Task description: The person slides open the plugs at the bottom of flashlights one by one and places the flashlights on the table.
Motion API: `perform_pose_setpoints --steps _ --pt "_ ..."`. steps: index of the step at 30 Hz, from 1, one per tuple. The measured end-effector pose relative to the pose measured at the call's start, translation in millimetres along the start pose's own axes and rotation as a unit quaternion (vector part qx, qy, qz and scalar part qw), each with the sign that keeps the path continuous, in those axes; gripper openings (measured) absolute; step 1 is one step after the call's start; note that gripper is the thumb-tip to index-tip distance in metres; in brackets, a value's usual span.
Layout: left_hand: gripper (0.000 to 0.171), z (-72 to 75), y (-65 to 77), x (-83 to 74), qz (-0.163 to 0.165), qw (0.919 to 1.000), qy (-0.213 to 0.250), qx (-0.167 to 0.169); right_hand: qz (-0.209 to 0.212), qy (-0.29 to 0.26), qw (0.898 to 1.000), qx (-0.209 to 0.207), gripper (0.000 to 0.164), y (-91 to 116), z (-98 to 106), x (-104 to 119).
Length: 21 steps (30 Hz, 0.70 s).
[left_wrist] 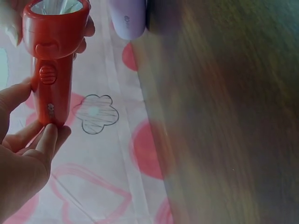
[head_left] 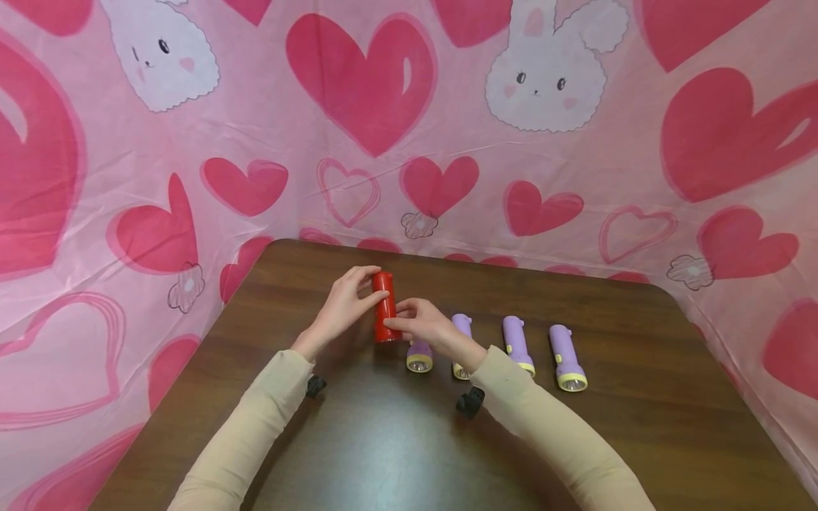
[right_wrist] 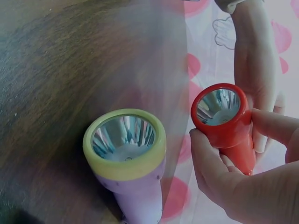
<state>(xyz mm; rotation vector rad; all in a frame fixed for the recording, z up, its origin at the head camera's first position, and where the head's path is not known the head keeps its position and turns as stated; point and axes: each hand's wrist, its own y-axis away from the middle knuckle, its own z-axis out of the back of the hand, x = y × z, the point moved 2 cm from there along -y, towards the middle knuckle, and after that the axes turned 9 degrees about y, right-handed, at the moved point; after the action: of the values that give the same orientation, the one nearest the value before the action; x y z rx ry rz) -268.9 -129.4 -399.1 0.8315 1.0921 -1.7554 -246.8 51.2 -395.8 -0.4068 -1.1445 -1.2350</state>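
Both hands hold a red flashlight (head_left: 385,309) above the table, its lens end toward me. My left hand (head_left: 341,306) pinches the narrow tail end between thumb and fingers. Around the wider head, the thumb and fingers of my right hand (head_left: 427,324) grip from the other side. A ridged slide switch shows on the red body (left_wrist: 51,93) in the left wrist view. In the right wrist view the reflector inside the red head (right_wrist: 229,133) is visible. Just beside the right hand lies a purple flashlight (head_left: 420,356) with a yellow rim, partly hidden.
More purple flashlights lie in a row to the right: one (head_left: 461,324) partly behind the right wrist, another (head_left: 515,335) partly behind the sleeve, and a third (head_left: 565,353) at the end. The brown wooden table (head_left: 358,454) meets a pink heart-patterned cloth (head_left: 460,142) behind.
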Motion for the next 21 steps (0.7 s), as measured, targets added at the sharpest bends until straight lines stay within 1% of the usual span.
perform_pose_setpoints --steps 7,13,21 --pt "0.051 -3.3 0.5 -3.9 -0.018 0.9997 -0.009 -0.011 0.02 0.015 1.0 -0.013 0.046 3 5 0" --pt "0.05 -5.6 1.5 -6.6 -0.029 0.9994 -0.005 -0.016 0.033 0.028 0.999 -0.019 0.046 5 9 -3" --pt "0.048 -7.5 1.8 -12.2 -0.063 0.9977 -0.003 -0.023 0.048 0.047 0.997 -0.032 0.047 10 15 -5"
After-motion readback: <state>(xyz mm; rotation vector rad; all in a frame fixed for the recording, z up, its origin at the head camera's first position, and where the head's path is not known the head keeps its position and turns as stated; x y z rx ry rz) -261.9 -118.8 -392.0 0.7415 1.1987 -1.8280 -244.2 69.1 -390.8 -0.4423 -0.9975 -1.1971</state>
